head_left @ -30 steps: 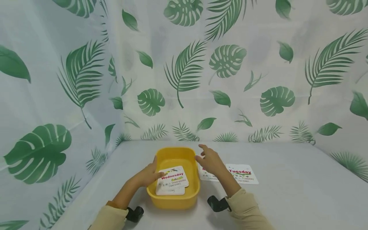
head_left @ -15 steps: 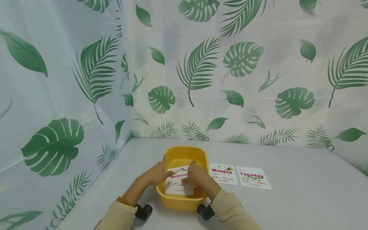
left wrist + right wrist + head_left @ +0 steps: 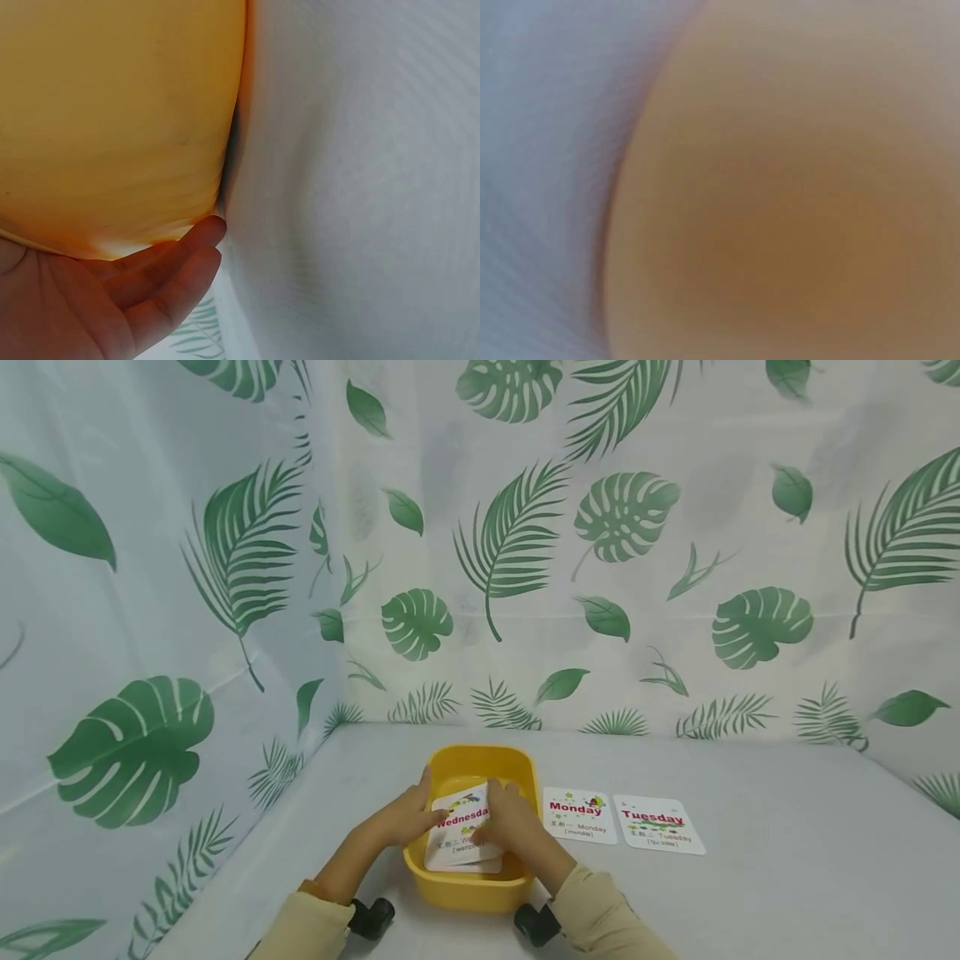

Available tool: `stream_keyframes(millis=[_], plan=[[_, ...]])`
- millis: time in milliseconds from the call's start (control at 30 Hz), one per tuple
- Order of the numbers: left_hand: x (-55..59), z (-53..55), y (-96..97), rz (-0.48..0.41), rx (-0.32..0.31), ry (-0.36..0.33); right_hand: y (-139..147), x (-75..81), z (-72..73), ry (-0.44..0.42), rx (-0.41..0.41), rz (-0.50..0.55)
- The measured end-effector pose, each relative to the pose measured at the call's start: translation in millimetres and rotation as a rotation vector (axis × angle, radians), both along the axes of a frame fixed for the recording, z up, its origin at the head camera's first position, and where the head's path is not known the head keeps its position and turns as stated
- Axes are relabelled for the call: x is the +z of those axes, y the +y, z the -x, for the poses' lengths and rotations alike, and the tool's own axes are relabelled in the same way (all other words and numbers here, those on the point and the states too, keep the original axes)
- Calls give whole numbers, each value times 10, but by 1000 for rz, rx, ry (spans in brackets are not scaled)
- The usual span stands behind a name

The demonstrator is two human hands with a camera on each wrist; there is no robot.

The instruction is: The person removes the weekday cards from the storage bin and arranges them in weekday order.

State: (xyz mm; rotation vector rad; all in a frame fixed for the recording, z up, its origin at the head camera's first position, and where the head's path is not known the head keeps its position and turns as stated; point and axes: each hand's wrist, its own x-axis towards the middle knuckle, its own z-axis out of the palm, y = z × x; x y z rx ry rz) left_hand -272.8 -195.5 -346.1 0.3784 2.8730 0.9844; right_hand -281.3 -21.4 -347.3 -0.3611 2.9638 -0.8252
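A yellow plastic basin (image 3: pixel 472 892) stands on the table, with a small stack of white cards in it. On top lies the Wednesday card (image 3: pixel 459 828), slightly tilted now, another card (image 3: pixel 480 865) showing under its lower edge. My left hand (image 3: pixel 405 817) grips the basin's left side, thumb over the rim towards the card; in the left wrist view its fingers (image 3: pixel 169 296) lie along the outer wall. Inside the basin, my right hand (image 3: pixel 517 822) pinches the Wednesday card at its right edge. The right wrist view holds only the blurred basin wall (image 3: pixel 780 247).
Right of the basin, the Monday card (image 3: pixel 579 816) and the Tuesday card (image 3: pixel 658 824) lie face up side by side on the white table (image 3: pixel 795 860). A leaf-patterned curtain (image 3: pixel 525 568) closes off the back and left.
My right hand has come from above the Monday card leftward into the basin and taken hold of the Wednesday card, whose right side has lifted a little. My left hand stays on the basin.
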Motion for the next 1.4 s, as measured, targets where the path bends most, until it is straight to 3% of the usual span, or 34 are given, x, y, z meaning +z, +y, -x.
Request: stream_keyframes(millis=[233,433,633,800,967,1200,1400], plan=[[-128,-85,68,1,-26,-32,92,-84,-131,-24,-12,71],[-189,-117,131,8,-61,-48,119,-156,-274,-24,-54,-92],[-16,-48,26,28,-36,-49,-7,-26,-204,1,-36,-197],[171,54,-89,65,-72,-5,-97,152,-93,48,21,-281],[255,128,-126,96,-93,21,-83,272,-22,41,80,-175],[257,87,-96,106,-93,-21,7,282,19,-24,157,5],[132,69,-18,67,-125,-17,124,207,-10,-75,159,113]])
